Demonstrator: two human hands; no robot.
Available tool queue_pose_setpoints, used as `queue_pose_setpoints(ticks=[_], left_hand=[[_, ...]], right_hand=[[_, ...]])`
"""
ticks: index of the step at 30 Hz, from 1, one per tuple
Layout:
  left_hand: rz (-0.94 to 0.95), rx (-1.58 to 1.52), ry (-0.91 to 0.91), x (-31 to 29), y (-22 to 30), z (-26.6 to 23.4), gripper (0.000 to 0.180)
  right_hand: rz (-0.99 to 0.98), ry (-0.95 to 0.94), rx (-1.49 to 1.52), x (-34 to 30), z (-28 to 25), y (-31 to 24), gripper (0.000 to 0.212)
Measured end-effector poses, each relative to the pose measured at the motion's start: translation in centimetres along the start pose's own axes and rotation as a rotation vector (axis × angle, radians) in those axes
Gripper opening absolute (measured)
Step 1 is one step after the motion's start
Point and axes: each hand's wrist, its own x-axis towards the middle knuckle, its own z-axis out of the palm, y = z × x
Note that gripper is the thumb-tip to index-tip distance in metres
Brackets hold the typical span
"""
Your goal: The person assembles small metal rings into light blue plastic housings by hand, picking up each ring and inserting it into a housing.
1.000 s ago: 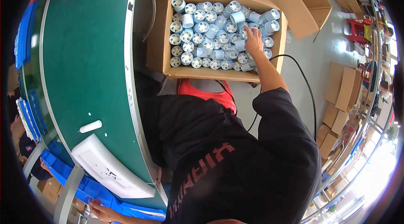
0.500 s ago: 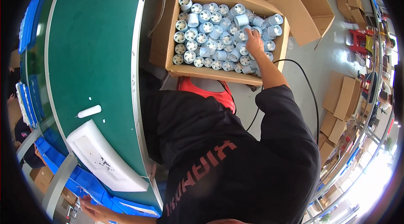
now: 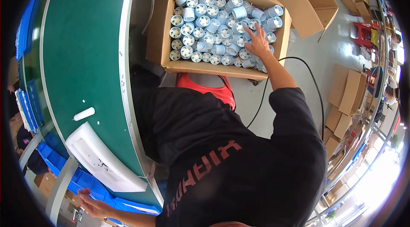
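A cardboard box (image 3: 166,26) full of light blue cylindrical fan housings (image 3: 225,33) with white blades stands ahead of me. Over its right part reaches my right hand (image 3: 259,46), fingers spread and nothing visible in its grasp. The fingertips are close above or touching the housings; which of the two I cannot tell. At the lower left, my left hand (image 3: 93,206) hangs beside the blue bins (image 3: 87,181), its fingers loosely extended with nothing visible in them. On the green table (image 3: 87,48) lie a white foam tray (image 3: 100,158) with small dark bits in it and a white squeeze bottle (image 3: 84,114).
A red stool (image 3: 209,89) is just below the box. Another opened carton (image 3: 316,1) adjoins it at the upper right. A black cable (image 3: 314,80) curves across the floor. More cartons (image 3: 344,94) are stacked at the right. A metal frame post (image 3: 62,186) stands near my left hand.
My right hand has opened from closed-up fingers at a fan housing to spread fingers. My left hand has turned slightly, fingers pointing more upward. The whole view has shifted a little.
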Motion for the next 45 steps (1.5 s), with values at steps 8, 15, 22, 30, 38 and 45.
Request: queue_pose_setpoints(ticks=[8, 15, 22, 30, 38, 45], left_hand=[[-0.051, -0.002, -0.059, -0.3, 0.7, 0.4, 0.027], [-0.043, -0.045, -0.079, -0.6, 1.2, 1.8, 0.025], [0.035, -0.093, -0.087, 0.3, 1.7, 2.9, 0.024], [0.069, -0.1, -0.101, 0.4, 2.6, 2.5, 0.023], [0.363, -0.186, -0.162, 2.5, 8.1, 5.5, 0.021], [0.339, -0.774, -0.533, 4.7, 20.6, 14.5, 0.023]], right_hand=[[0.033, -0.03, -0.076, 1.7, 0.4, 0.5, 0.062], [0.033, 0.06, -0.036, 2.3, 1.5, 0.5, 0.042], [0.021, 0.181, 0.088, 2.5, 2.1, 1.2, 0.024], [-0.005, 0.161, 0.192, 1.9, -4.3, 0.9, 0.021], [-0.126, 0.382, 0.355, 0.2, -16.7, -3.8, 0.019], [-0.212, 0.49, 0.685, -2.7, -30.7, -12.1, 0.022]])
